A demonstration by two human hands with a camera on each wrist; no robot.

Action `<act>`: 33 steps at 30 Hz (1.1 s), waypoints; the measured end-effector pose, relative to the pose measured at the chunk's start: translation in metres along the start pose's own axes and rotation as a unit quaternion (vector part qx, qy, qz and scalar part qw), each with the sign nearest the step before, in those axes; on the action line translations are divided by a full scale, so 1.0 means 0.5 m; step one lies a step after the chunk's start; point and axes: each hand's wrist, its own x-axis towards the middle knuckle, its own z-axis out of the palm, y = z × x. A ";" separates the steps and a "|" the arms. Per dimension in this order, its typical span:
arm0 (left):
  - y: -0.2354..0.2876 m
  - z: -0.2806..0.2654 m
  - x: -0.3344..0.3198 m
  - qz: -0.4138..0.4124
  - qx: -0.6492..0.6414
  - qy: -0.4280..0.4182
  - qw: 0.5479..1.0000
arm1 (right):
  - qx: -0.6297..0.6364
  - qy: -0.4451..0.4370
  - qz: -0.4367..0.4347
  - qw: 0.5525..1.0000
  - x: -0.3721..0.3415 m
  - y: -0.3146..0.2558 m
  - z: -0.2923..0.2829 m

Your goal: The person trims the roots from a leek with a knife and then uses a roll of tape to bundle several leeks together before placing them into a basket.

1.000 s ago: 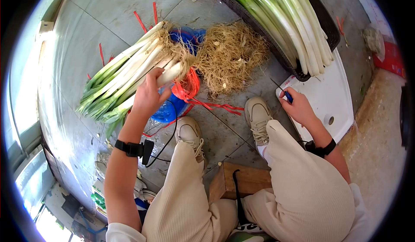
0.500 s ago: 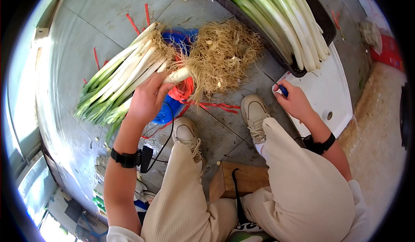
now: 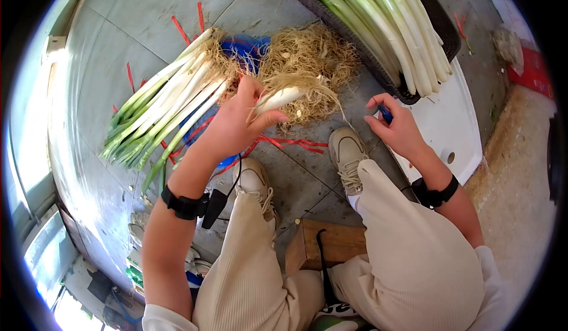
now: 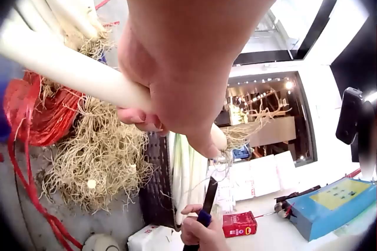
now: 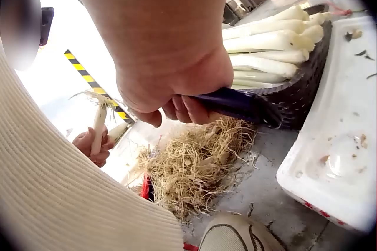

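My left hand (image 3: 236, 121) grips a leek (image 3: 283, 98), its rooted end pointing toward the right hand. The white shaft of that leek crosses the left wrist view, with stringy roots past the thumb. My right hand (image 3: 397, 127) holds a knife (image 4: 204, 217) by its blue handle; the dark blade shows in the left wrist view, pointing up near the leek's root end. Beside the left hand lies a pile of rooted leeks (image 3: 165, 103). Below the held leek spreads a heap of cut roots (image 3: 325, 56).
A dark woven basket (image 3: 454, 46) of trimmed leeks (image 3: 408, 29) stands at the upper right, by a white tray (image 3: 441, 133). Red twine (image 3: 299, 144) and blue plastic (image 3: 248, 50) lie around the roots. A wooden box (image 3: 331, 242) sits between the legs, behind the shoes (image 3: 346, 153).
The left hand has lifted the leek off the pile and carried it rightward, over the root heap. The right hand, still holding the knife, has shifted slightly and turned.
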 end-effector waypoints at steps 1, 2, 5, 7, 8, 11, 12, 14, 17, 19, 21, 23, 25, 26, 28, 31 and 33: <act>0.003 0.003 -0.001 -0.004 -0.001 0.003 1.000 | -0.001 0.006 -0.015 1.000 0.001 -0.002 0.003; 0.009 0.004 -0.002 -0.011 -0.032 -0.011 0.999 | -0.002 0.001 -0.017 1.000 0.000 -0.003 0.006; 0.006 0.015 -0.007 -0.018 -0.091 -0.009 0.996 | -0.003 -0.002 -0.017 1.000 -0.004 -0.004 0.008; 0.008 0.019 -0.013 -0.029 -0.187 0.026 0.982 | 0.035 0.008 -0.011 0.999 -0.006 -0.008 0.009; 0.003 0.022 -0.010 -0.035 -0.186 0.033 0.981 | 0.034 -0.001 -0.015 0.999 -0.007 -0.010 0.011; 0.019 0.021 -0.016 -0.073 -0.200 0.050 0.976 | 0.074 0.049 -0.069 0.994 0.000 -0.003 0.026; 0.028 0.020 -0.019 -0.107 -0.181 0.043 0.977 | 0.069 0.052 -0.073 0.994 0.002 0.006 0.029; 0.026 0.020 -0.024 -0.071 -0.116 0.039 0.990 | 0.051 0.049 -0.070 0.995 0.004 0.015 0.031; 0.011 0.050 -0.032 -0.053 -0.079 0.060 0.994 | 0.041 0.032 -0.048 0.997 -0.001 0.012 0.032; 0.007 0.063 -0.035 -0.026 -0.083 0.070 0.994 | 0.022 0.020 -0.071 0.997 0.004 0.031 0.032; 0.006 0.067 -0.045 -0.027 -0.092 0.062 0.993 | 0.056 0.011 -0.065 0.996 0.007 0.025 0.038; 0.020 0.059 -0.055 -0.084 -0.139 0.022 0.987 | 0.088 0.010 -0.055 0.995 0.004 0.013 0.035; 0.021 0.053 -0.066 -0.066 -0.113 0.027 0.991 | 0.276 -0.067 0.032 0.958 0.003 -0.012 0.035; 0.021 0.050 -0.068 -0.048 -0.086 0.033 0.995 | 0.279 -0.064 0.037 0.957 0.006 -0.023 0.045; 0.014 0.055 -0.072 -0.025 -0.094 0.066 0.993 | 0.290 -0.075 0.069 0.951 0.010 -0.051 0.055; 0.013 0.054 -0.071 0.012 -0.089 0.107 0.990 | 0.275 -0.095 0.045 0.956 0.013 -0.071 0.066; 0.029 0.039 -0.075 -0.043 -0.044 0.066 0.996 | 0.266 -0.103 0.026 0.958 0.017 -0.083 0.069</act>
